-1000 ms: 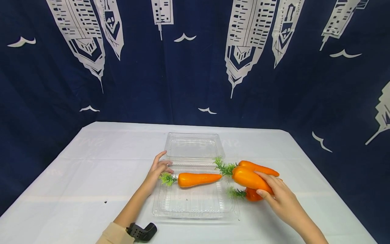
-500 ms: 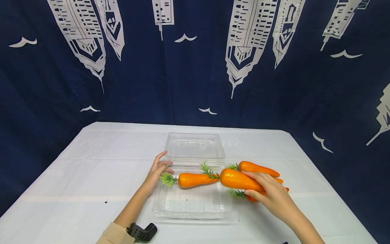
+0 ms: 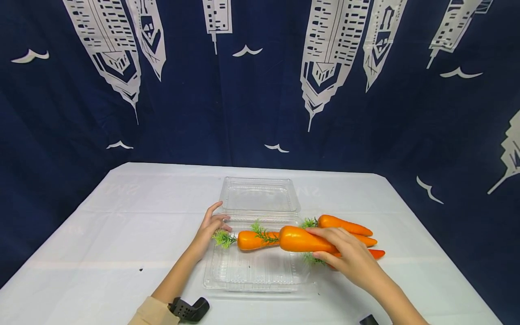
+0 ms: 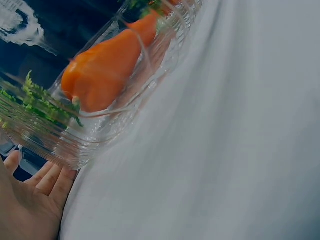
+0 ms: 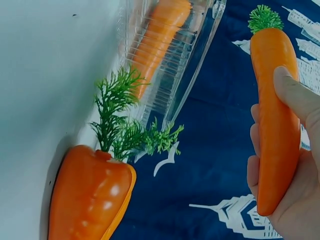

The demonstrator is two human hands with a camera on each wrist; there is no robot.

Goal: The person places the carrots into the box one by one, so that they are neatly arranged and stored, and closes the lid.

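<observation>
In the head view my right hand [image 3: 349, 255] grips an orange carrot [image 3: 304, 239] with green leaves, held above the right side of a clear plastic container [image 3: 260, 273]. The right wrist view has my fingers and thumb curled around that carrot [image 5: 275, 120]. Another carrot [image 3: 248, 240] lies inside the container, partly covered by the held one's leaves. My left hand [image 3: 209, 232] rests at the container's left edge with fingers extended. In the left wrist view that hand [image 4: 37, 205] touches the container's wall [image 4: 75, 155], and the carrot inside [image 4: 105, 70] shows through the plastic.
The container's transparent lid [image 3: 260, 196] lies folded back behind it. Right of the container, partly behind my right hand, are an orange carrot [image 3: 343, 224], another carrot [image 3: 367, 241] and a redder one [image 3: 378, 254]. A blue patterned curtain [image 3: 252, 99] hangs behind the white table [image 3: 101, 234].
My right hand has moved left with its carrot, from over the loose carrots to over the container's right side. The left hand has stayed at the container's edge.
</observation>
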